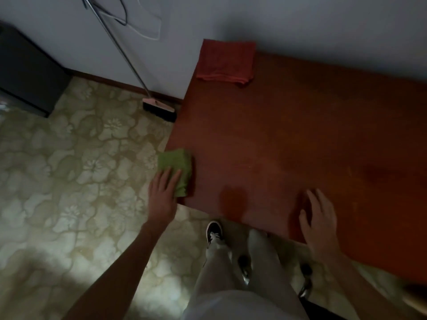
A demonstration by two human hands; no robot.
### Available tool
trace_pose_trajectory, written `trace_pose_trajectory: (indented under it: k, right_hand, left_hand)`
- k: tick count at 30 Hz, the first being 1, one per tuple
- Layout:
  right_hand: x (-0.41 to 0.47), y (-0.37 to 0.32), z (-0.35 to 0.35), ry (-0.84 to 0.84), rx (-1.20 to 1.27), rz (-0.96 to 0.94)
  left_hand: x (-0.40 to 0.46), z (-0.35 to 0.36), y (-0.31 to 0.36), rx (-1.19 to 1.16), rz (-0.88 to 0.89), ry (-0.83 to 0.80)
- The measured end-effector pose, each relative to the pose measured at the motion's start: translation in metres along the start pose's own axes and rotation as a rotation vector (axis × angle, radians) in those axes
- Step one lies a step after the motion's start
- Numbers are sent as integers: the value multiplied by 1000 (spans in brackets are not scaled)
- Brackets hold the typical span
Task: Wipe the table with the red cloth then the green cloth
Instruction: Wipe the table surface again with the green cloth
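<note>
The reddish-brown wooden bench (pixel 288 135) is taking up the right half of the view, its far edge lying against the pale wall (pixel 323 24). The green cloth (pixel 175 168), folded into a thick pad, is lying at the bench's near-left corner, partly hanging past the left edge over the floor. The left hand (pixel 163 195) is reaching in from off the bench's left edge, its fingers (pixel 172 180) lying flat and slightly spread on the near part of the green cloth; its grip is loose and apart, pressing down on the cloth rather than clamping around it. The red cloth (pixel 225 62), folded into a rectangle, is sitting at the bench's far-left corner, well apart from the green cloth and touched by neither hand.

The right hand (pixel 320 225) is hovering at or resting on the bench near its front edge, well to the right of the green cloth; its grip is apart, fingers spread and gently curled, holding nothing. Whether the palm is actually touching the wood is hard to tell in the dim light.

Beyond the bench's left edge, a broom (pixel 159 109) is leaning against the wall, its dark bristles standing on the patterned floral floor (pixel 69 169) just beside the bench's side. Below the bench's front edge, the person's light trousers (pixel 231 273) and one dark shoe (pixel 214 230) with white laces are showing
</note>
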State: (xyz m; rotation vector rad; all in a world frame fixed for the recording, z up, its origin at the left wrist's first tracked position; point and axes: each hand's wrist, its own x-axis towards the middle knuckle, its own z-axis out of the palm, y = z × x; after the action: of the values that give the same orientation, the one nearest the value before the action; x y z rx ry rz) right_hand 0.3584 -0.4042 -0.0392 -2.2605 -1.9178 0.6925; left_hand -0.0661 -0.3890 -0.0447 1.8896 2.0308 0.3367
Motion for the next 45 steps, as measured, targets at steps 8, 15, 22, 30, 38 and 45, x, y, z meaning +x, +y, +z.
trace_pose_trajectory:
  k: [8,15,22,30,38,45]
  right_hand:
    - [8,-8,23,79,0,85]
    - [7,9,34,208,-92,-37]
    - [8,14,34,244,-39,-39]
    - [7,14,34,264,56,-52]
    - [6,11,35,297,198,-29]
    - [5,13,36,321,153,-28]
  left_hand:
    - [15,16,14,103,-95,-32]
    - [37,39,-9,265,-72,33]
    - [33,69,48,288,-300,91]
    - [7,144,235,221,122,-126]
    - [10,119,193,217,33,-129]
    - [59,27,4,175,-446,13]
